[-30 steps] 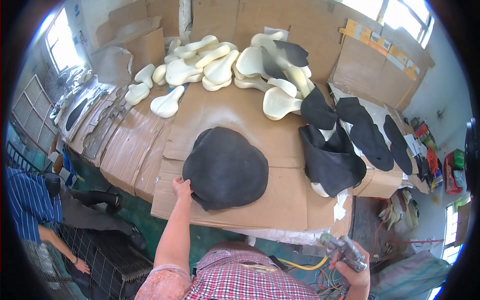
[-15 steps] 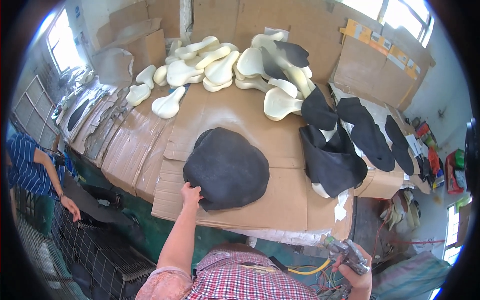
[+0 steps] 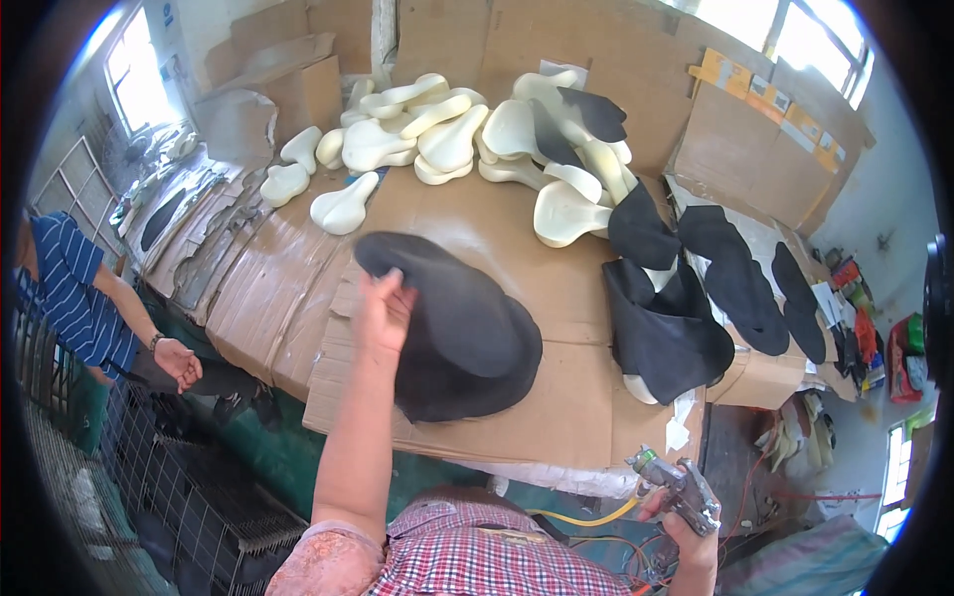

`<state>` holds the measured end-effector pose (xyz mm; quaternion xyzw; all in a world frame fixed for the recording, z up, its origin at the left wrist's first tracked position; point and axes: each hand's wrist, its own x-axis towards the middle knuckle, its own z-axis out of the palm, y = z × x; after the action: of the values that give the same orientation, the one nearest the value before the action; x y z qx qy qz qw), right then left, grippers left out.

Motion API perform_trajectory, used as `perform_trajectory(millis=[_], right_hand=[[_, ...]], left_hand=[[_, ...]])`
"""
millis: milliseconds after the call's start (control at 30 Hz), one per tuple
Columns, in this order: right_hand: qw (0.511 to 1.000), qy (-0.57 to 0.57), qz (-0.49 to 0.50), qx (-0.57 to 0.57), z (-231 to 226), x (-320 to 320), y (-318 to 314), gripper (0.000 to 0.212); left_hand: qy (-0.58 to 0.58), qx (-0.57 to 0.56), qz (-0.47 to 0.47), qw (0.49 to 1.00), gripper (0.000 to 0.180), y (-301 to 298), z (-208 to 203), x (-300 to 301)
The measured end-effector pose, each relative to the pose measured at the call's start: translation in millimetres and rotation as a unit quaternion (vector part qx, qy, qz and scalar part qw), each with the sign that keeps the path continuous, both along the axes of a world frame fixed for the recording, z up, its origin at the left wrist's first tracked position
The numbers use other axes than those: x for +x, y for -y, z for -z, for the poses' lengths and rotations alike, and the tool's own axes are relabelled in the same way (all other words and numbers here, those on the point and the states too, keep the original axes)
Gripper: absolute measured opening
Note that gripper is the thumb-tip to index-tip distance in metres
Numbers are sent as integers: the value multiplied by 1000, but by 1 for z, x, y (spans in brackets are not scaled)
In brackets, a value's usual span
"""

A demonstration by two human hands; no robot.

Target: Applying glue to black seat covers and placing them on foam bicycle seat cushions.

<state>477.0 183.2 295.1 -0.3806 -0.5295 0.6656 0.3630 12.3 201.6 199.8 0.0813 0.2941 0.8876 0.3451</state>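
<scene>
Two bare-handed grips are engaged. The left grip [image 3: 384, 308], slightly blurred, is closed on the edge of a matte black, round-lobed flexible sheet piece [image 3: 459, 310], whose far end is raised and whose broader near end lies over a stack of black sheet pieces of similar finish [image 3: 452, 395]. The stack rests near the front edge of a bench covered in flattened brown cardboard [image 3: 566, 402], its surface creased and marked with a pale, powdery film. The right grip [image 3: 688, 536], at the bench's lower right, is clenched around a worn grey metal spray gun with a green fitting [image 3: 686, 492]; a smooth yellow hose [image 3: 586, 521] runs close by it. At the rear of the bench lies a heap of cream, smooth-surfaced saddle-shaped forms [image 3: 452, 144], broad at one end and tapered at the other; one cream saddle form [image 3: 341, 207] lies just apart. To the right, a creased black sheet cover [image 3: 668, 338] partly wraps a pale form, with elongated, round-ended black pieces [image 3: 740, 293] beyond. At left, a co-worker's open hand [image 3: 179, 364] hangs above a wire-mesh cage [image 3: 179, 477] containing dark material.
</scene>
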Motion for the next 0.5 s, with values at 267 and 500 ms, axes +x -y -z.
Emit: perform_trajectory(millis=[267, 500], right_hand=[[994, 88, -62, -4, -6, 16, -1, 66], [994, 63, -90, 12, -18, -4, 22, 62]], left_hand=[[-38, 80, -182, 979, 17, 114, -60, -75], [-24, 90, -331, 939, 17, 189, -33, -118]])
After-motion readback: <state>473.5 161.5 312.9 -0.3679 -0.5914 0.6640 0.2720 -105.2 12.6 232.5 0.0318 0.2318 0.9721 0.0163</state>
